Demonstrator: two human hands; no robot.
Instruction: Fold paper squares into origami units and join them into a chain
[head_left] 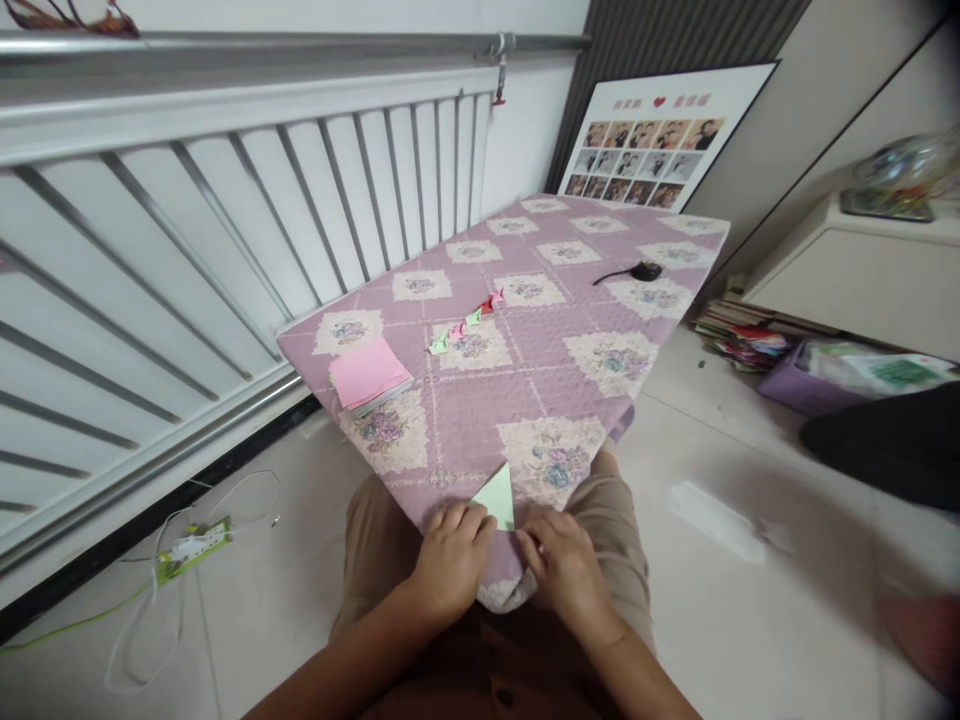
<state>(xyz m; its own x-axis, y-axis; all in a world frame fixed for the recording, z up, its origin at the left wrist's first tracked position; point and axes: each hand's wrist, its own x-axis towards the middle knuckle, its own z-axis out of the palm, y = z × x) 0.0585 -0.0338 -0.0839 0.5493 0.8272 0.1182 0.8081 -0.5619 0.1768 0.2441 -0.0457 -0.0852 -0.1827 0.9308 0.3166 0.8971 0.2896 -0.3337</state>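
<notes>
Light green paper [498, 498], folded to a pointy shape, is lying right by the near corner of the table [536, 390], tip aimed toward the far edge. L hand [454, 555] has its fingers curled over the paper's left side, but can't tell if it's pinching or just pressing down. R hand [556, 560] is bent w/ fingertips at the paper's lower right corner; can't tell if it's gripping either, tbh.

Pink-topped paper stack [369, 372] sits near the table's left corner, close to the near left edge. Approx mid-table there's a row of 5 little folded pieces [458, 331] (green, pink, green, red, pink), slanting up toward the far edge. Small black thing w/ a tail [645, 271] is over nr the right edge, unsure what it is.
</notes>
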